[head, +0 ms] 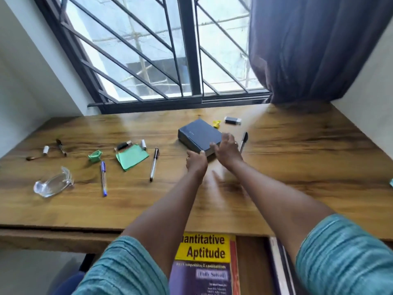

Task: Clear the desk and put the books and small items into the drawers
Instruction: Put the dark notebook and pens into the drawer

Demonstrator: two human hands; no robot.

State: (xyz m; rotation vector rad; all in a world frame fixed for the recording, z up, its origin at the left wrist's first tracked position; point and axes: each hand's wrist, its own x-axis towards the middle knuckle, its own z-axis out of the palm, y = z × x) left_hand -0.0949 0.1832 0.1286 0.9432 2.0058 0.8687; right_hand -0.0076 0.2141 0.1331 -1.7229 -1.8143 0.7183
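So you've got both hands on the thick dark-blue hardcover book (200, 135), which lies flat on the wooden desk (297, 167) out at arm's reach. Your left hand (196, 161) has its fingers curled round the book's near corner, so that one's gripping it. Your right hand (227, 149) sits against the book's near right edge, but it's smeared with blur, so I can't tell if it's clamped on or just resting there. Two hands makes sense to me: the book looks like a chunky block, probably heavy, and one hand on a corner would let it twist.

Right below your forearms, the open drawer (251, 262) holds a yellow-and-purple "Quantitative Aptitude" paperback (204, 262). There's bare drawer floor just right of it, so that's likely where this one goes.

Watch the black capped pen (243, 142) just beside your right hand on its outer side. A sideways drag could knock it, so lifting clear looks safer than sliding. Past your right hand's fingertips sit a small yellow scrap (217, 123) and a black USB stick (232, 120). Well off to the left of your left hand are a silver-and-black pen (153, 165), green sticky notes (131, 157) and a blue pen (103, 178), all jobs for later, I'd guess.
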